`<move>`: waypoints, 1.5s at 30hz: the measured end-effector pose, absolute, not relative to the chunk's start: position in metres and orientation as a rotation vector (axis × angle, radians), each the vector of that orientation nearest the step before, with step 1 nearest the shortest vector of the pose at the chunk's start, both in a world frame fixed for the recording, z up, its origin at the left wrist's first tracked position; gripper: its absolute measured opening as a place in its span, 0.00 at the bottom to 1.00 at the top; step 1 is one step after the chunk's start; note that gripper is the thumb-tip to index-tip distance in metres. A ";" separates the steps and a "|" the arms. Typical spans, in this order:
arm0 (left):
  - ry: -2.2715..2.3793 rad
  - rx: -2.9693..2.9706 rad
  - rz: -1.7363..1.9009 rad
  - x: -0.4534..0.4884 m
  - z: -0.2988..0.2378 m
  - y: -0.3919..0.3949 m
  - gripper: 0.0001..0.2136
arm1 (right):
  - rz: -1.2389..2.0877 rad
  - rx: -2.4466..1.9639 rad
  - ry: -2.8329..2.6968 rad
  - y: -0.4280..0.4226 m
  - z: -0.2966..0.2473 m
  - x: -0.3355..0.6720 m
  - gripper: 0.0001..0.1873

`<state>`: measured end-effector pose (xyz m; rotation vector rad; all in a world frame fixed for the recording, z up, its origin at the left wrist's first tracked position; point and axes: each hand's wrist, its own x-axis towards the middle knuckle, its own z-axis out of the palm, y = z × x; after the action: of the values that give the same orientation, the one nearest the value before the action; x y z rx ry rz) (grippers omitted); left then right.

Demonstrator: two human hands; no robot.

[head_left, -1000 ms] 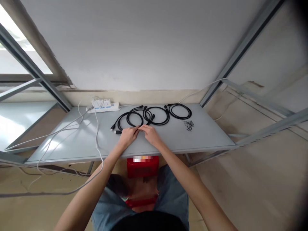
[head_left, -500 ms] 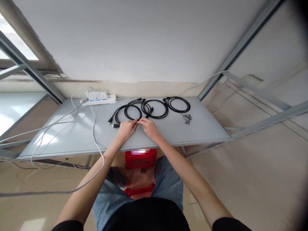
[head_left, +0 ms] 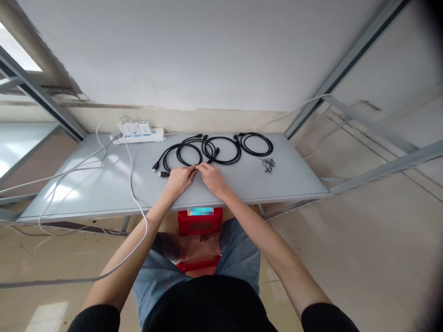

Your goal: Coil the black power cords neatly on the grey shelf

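Note:
Three coiled black cables lie in a row on the grey table (head_left: 104, 193). My left hand (head_left: 180, 177) and my right hand (head_left: 212, 176) meet at the near edge of the left coil (head_left: 180, 154), fingertips pinched together on its cable. The middle coil (head_left: 221, 150) overlaps the left one. Further right the right coil (head_left: 256, 144) lies by itself. A small tangle of black ties (head_left: 268, 164) rests just right of my right hand.
A white power strip (head_left: 138, 133) with plugs sits at the table's back left; white cords (head_left: 131, 184) trail from it over the front edge. A red stool (head_left: 200, 220) stands under the table between my knees. Metal frame struts rise on both sides.
The view has tilted, so the table sits higher in frame. My hands stay together at the left coil's near edge, fingertips drawn slightly closer.

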<state>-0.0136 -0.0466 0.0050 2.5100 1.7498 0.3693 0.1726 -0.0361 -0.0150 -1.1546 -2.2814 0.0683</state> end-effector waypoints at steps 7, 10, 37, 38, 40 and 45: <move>1.754 2.492 0.347 -0.014 0.006 -0.046 0.21 | 0.083 -1.161 -2.224 -0.038 -0.015 0.170 0.08; 1.738 2.493 0.356 -0.014 0.007 -0.046 0.21 | 0.125 -1.182 -2.216 -0.037 -0.015 0.171 0.07; 1.769 2.508 0.366 -0.015 0.005 -0.045 0.22 | 0.031 -1.197 -2.288 -0.043 -0.009 0.170 0.08; 1.766 2.510 0.372 -0.015 0.004 -0.045 0.22 | 0.026 -1.194 -2.289 -0.043 -0.009 0.170 0.08; 1.760 2.513 0.381 -0.015 0.003 -0.045 0.21 | 0.028 -1.194 -2.290 -0.043 -0.008 0.170 0.08; 1.763 2.508 0.369 -0.015 0.003 -0.044 0.22 | 0.041 -1.208 -2.298 -0.043 -0.007 0.170 0.08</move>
<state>-0.0152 -0.0443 0.0032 2.5082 1.7631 0.3695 0.1696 -0.0429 -0.0070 -1.2081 -2.2978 0.0408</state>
